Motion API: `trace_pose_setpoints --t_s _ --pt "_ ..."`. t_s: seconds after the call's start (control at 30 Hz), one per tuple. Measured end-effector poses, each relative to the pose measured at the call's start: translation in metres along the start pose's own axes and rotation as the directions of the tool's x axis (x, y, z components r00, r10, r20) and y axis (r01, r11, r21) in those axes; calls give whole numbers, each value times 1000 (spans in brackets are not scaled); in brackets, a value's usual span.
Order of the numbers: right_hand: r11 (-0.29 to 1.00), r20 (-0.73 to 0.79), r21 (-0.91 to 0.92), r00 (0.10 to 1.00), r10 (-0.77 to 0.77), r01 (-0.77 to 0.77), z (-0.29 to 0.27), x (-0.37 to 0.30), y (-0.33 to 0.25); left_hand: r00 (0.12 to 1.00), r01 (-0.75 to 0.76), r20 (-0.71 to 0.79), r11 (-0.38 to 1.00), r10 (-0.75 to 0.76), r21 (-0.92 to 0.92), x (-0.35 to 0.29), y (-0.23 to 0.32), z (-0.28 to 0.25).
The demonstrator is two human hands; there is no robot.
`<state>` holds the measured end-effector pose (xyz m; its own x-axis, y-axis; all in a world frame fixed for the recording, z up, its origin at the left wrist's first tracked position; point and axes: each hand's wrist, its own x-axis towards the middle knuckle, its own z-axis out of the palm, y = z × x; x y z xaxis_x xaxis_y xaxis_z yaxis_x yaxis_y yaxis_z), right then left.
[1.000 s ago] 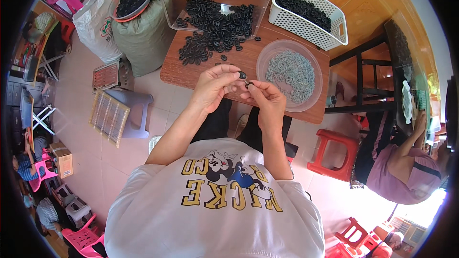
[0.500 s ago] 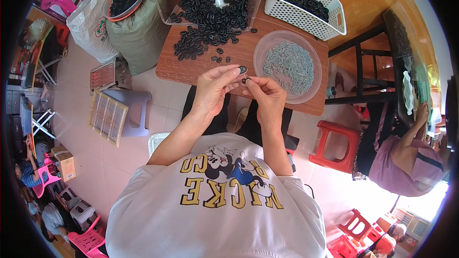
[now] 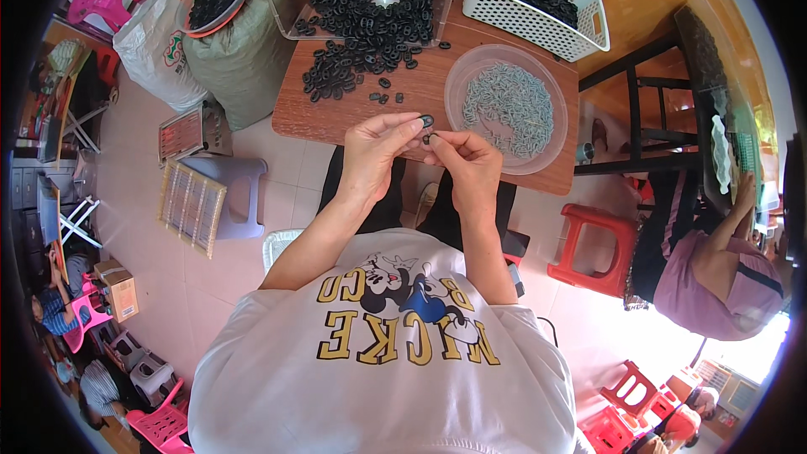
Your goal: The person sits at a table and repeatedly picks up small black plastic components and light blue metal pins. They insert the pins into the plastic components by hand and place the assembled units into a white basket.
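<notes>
Both my hands meet in front of my chest, just over the table's near edge. My left hand (image 3: pixel 375 151) pinches a small black oval part (image 3: pixel 427 121) between thumb and fingertips. Close beside it, my right hand (image 3: pixel 468 165) is closed on a smaller black piece (image 3: pixel 427 139), its fingertips almost touching the left hand's. Beyond them, similar black oval parts (image 3: pixel 345 69) lie heaped on the brown table (image 3: pixel 304 118). To the right stands a round clear tub (image 3: pixel 461 88) of small silvery screws (image 3: pixel 513 105).
A clear bin (image 3: pixel 440 21) spills black parts at the back. A white perforated basket (image 3: pixel 538 31) of dark parts stands back right. Sacks (image 3: pixel 239 80) and a grey stool (image 3: pixel 245 193) are on the left, a red stool (image 3: pixel 588 240) on the right. A person in pink (image 3: pixel 723 277) sits nearby.
The right hand's fingertips and small black piece have shifted slightly left, closer to the oval part in my left hand. The left hand has barely moved.
</notes>
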<state>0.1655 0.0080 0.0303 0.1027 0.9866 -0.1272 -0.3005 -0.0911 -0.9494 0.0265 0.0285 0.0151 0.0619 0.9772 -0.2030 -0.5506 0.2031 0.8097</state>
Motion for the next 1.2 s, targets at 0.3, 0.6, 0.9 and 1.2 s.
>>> trace_pose_setpoints --t_s 0.3,0.6,0.9,1.2 --pt "1000 -10 -3 1000 1 -1 -2 0 4 997 -61 40 996 59 65 -4 1 2" --pt "1000 -20 12 1000 4 -4 1 -2 3 993 -103 78 980 91 168 -11 -5 1" --pt "997 152 -55 987 -43 52 -9 -1 9 982 -75 185 965 28 251 -14 9 -1" --pt "994 166 -80 984 -56 70 -13 -5 9 962 -187 266 850 59 492 -13 12 -10"
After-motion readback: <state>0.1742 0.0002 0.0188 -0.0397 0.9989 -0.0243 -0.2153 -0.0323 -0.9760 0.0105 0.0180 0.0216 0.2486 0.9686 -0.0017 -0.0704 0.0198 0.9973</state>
